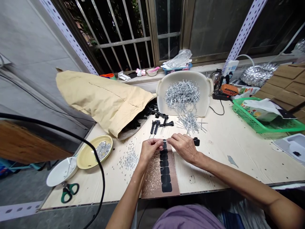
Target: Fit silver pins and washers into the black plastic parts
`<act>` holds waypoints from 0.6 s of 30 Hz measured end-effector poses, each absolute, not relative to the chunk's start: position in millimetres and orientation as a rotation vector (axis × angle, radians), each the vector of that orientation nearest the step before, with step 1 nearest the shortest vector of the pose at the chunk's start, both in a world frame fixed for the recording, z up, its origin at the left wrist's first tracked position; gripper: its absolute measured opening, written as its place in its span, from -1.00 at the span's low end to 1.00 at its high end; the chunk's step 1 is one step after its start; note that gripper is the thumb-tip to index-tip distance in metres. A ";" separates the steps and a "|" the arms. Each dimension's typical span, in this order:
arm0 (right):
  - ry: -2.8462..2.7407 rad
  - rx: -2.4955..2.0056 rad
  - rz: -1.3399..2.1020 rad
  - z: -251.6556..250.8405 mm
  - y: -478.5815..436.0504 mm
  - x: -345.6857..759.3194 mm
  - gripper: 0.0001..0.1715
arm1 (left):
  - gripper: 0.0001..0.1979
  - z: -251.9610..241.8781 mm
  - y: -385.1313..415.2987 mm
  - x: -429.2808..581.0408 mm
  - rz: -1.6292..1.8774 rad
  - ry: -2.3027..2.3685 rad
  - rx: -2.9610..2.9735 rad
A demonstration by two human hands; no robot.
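My left hand [150, 150] is closed in a pinch over a brown board [173, 183]. Close on its right, my right hand [184, 147] is closed too, fingertips pointing left. A thin metal pin [165, 141] shows between the fingertips of both hands; what else the left fingers grip is hidden. A black plastic piece [196, 141] shows past my right hand's far side; I cannot tell whether it is held. Below the hands, a row of black rounded pads [165, 171] runs down the board. Beyond them lie black plastic parts with pins [156, 127].
A white basin [160, 95] spills metal pins [183, 93] onto the table. A paper sack [105, 98] holds black parts. Small clear pieces [131, 159] lie left, near a yellow plate [83, 159], a white bowl [57, 175] and scissors [69, 192]. A green basket [264, 127] stands right.
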State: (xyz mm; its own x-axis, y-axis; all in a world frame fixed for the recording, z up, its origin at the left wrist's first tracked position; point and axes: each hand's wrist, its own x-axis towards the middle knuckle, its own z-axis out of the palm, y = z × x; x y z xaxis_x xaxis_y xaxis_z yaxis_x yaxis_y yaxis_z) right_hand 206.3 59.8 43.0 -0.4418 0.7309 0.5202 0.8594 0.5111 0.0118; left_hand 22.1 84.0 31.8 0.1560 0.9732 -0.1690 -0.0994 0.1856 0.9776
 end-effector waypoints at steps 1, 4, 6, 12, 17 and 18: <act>-2.297 -1.296 -0.382 41.8 60.4 205.8 -0.81 | -0.71 32.9 84.1 21.5 1.026 1.108 1.078; -2.283 -1.271 -0.391 39.3 61.8 203.8 -0.81 | -0.71 33.6 84.2 20.7 1.031 1.118 1.080; -2.285 -1.260 -0.398 38.6 62.3 202.3 -0.81 | -0.71 32.2 84.3 20.3 1.033 1.119 1.070; -2.264 -1.261 -0.315 37.2 63.2 198.1 -0.68 | -0.72 31.9 83.0 18.5 1.046 1.126 1.063; -2.300 -1.265 -0.248 33.2 65.0 197.3 -0.65 | -0.73 34.8 82.6 17.8 1.020 1.155 1.098; -2.303 -1.281 -0.190 32.4 65.4 197.3 -0.65 | -0.72 34.4 83.1 17.0 1.015 1.160 1.103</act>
